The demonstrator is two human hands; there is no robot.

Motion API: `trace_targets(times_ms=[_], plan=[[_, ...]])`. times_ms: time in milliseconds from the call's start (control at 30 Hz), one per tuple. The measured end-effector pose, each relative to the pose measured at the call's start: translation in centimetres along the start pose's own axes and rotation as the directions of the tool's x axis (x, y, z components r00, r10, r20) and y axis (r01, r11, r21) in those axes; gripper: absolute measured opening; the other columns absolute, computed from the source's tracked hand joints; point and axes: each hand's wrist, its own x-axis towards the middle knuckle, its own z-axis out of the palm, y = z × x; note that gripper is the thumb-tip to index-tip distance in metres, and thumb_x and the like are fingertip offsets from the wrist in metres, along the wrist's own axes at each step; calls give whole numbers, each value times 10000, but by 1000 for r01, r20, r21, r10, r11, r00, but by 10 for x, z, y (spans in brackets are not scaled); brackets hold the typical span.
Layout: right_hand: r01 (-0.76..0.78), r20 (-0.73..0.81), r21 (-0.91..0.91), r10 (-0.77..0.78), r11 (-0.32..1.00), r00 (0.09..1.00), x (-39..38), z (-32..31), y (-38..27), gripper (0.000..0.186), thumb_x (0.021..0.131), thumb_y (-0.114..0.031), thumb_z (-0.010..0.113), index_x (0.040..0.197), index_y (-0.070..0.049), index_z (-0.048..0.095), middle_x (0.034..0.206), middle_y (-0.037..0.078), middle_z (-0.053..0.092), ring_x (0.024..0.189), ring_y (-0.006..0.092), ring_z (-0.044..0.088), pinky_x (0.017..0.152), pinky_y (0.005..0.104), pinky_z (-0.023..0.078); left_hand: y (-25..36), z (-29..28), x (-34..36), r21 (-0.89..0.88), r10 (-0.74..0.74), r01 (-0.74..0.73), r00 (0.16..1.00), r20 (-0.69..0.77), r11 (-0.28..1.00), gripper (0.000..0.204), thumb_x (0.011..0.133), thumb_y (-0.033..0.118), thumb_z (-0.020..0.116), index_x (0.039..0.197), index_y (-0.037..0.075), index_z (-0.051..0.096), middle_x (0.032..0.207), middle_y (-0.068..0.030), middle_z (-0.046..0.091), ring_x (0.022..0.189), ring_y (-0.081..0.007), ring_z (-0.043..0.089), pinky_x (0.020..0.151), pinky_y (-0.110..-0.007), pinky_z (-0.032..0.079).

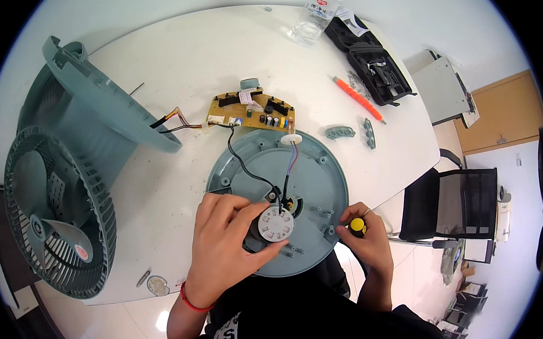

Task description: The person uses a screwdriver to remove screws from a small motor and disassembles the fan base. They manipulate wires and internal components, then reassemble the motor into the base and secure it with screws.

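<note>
Head view: your left hand (pixel 226 245) clamps small round motor (pixel 274 224), white ribbed face up, on grey-blue round base (pixel 321 173). Right hand (pixel 367 238) fisted on yellow-capped screwdriver (pixel 357 226), axis approx vertical.

The left hand (pixel 226 245) gripped a small round motor (pixel 273 224) with a white face, holding it over the middle of a round grey-green fan base (pixel 320 167) that lay on the white table (pixel 174 70). The right hand (pixel 367 238) was closed around a yellow-and-black screwdriver handle (pixel 357 227) at the base's right rim. Black, red and blue wires ran from the motor up to a yellow circuit board (pixel 253 112) just beyond the base. The fan's grilled housing (pixel 58 199) stood at the left; an orange screwdriver (pixel 358 98) and an open black tool case (pixel 373 63) lay to the upper right
</note>
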Motion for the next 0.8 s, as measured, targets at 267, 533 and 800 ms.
trace_targets(times_ms=[267, 533, 800], plan=[[-24, 78, 97, 17, 995, 997, 4, -7, 8, 198, 855, -11, 756, 973, -15, 598, 826, 3, 604, 760, 72, 535, 692, 228, 447, -2, 4, -6, -13, -9, 8, 997, -73, 1000, 572, 523, 162, 962, 1041, 72, 736, 951, -47, 604, 884, -246, 536, 720, -341, 460], [-17, 167, 202, -17, 979, 986, 8, -19, 14, 221, 828, 8, 768, 945, -40, 587, 846, -7, 581, 758, 75, 510, 683, 245, 422, 2, 12, -18, 9, -65, 67, 987, -149, 998, 559, 529, 151, 966, 1031, 65, 733, 928, -38, 592, 859, -220, 528, 692, -323, 460], [14, 210, 254, -69, 967, 975, 17, -23, 27, 306, 788, 24, 784, 810, -76, 496, 757, -24, 492, 685, 68, 426, 608, 246, 334, 8, 16, -24, 79, -112, 125, 983, -144, 989, 601, 546, 189, 976, 1054, 40, 692, 973, -80, 569, 865, -245, 534, 676, -330, 454]])
